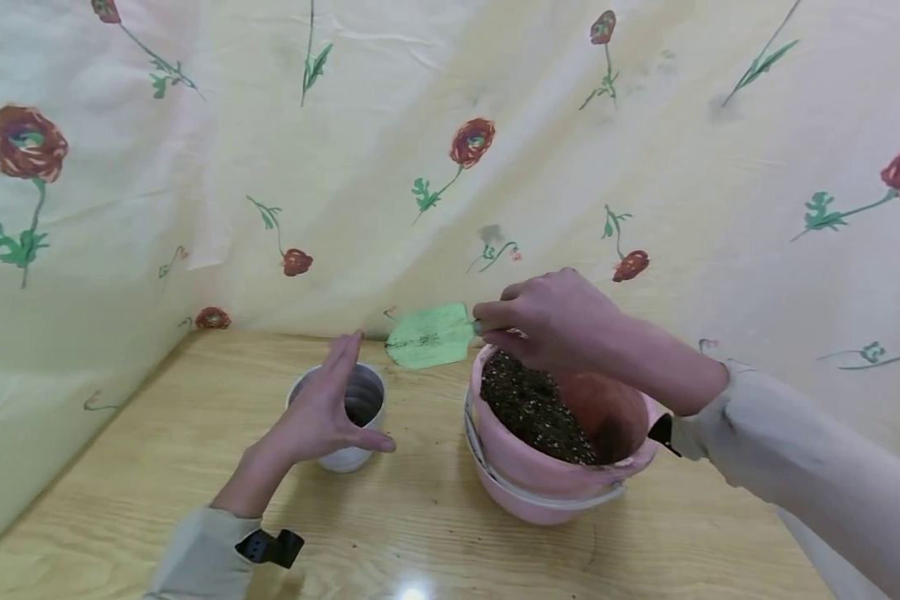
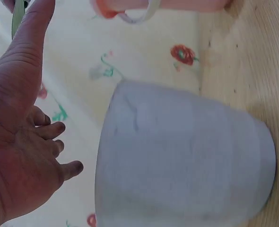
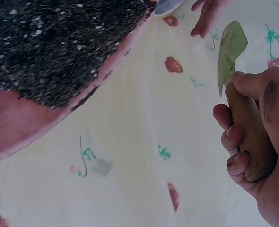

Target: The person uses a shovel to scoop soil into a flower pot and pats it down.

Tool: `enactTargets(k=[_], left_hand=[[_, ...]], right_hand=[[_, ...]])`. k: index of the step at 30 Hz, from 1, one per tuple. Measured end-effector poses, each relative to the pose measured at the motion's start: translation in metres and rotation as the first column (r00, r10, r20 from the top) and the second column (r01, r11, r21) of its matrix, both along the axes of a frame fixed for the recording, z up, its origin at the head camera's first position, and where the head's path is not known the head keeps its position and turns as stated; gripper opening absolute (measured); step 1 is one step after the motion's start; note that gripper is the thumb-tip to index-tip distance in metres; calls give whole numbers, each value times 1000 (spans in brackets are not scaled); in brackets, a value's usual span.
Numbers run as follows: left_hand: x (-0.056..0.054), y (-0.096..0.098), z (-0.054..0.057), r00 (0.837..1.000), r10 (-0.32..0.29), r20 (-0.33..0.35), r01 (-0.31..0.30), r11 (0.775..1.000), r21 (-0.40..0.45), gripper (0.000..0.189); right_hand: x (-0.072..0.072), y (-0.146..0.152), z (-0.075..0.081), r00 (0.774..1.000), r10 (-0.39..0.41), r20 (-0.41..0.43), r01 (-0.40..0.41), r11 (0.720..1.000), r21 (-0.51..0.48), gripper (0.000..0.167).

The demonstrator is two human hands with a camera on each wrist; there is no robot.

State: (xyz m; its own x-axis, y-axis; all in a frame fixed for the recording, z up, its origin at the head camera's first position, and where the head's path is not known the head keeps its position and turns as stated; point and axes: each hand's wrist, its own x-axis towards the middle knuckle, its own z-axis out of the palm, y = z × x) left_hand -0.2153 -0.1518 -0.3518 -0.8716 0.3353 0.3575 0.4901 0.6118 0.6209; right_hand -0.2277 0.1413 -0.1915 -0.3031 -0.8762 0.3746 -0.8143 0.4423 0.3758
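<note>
Nearest us come the pale left sleeve (image 1: 198, 554) and a black wristband (image 1: 270, 547), low over the wooden tabletop (image 1: 390, 533), where a few dark specks lie scattered. Beyond, on the right, we have the pink bucket (image 1: 521, 462), its white handle (image 1: 570, 502) hanging down in front and dark soil (image 1: 532, 408) heaped against one side within; the right forearm (image 1: 660, 362) crosses above its far rim. Well apart on the left stands the white pot (image 1: 348, 458), upright, part of its mouth blocked from us by a hand. Behind everything hangs a flower-patterned cloth (image 1: 375, 150).

To the hands! The left hand (image 1: 318, 417) is spread wide at the pot, thumb well away from the fingers; whether it touches, we can't tell. Farther off, the right hand (image 1: 555, 321) wraps the trowel's wooden grip (image 3: 250, 137). The trowel (image 1: 429, 335) is up, its green, dirt-smudged blade pointing left between pot and bucket.
</note>
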Motion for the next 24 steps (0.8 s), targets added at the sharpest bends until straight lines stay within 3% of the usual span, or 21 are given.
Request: enactTargets(k=[5,11,14,19,21,24], left_hand=[[1,18,0,999,-50,11,50,999,17,140],[-2,43,0,994,-108,25,107,994,35,137],[-4,54,2,992,-125,30,124,992,36,137],[-6,70,5,990,-122,65,120,992,31,136],[-7,76,6,990,-121,69,120,992,26,136],[-8,84,8,989,-133,70,132,991,28,135]], right_hand=[[10,24,1,998,-52,21,53,999,-6,19],[21,56,-4,998,-51,-22,49,996,-78,9],[25,70,-8,997,-69,-24,66,993,-100,27],[34,88,-12,992,-127,-12,125,988,-89,19],[36,94,-13,990,-139,-15,137,987,-83,30],[40,103,-14,989,-146,-15,144,986,-79,32]])
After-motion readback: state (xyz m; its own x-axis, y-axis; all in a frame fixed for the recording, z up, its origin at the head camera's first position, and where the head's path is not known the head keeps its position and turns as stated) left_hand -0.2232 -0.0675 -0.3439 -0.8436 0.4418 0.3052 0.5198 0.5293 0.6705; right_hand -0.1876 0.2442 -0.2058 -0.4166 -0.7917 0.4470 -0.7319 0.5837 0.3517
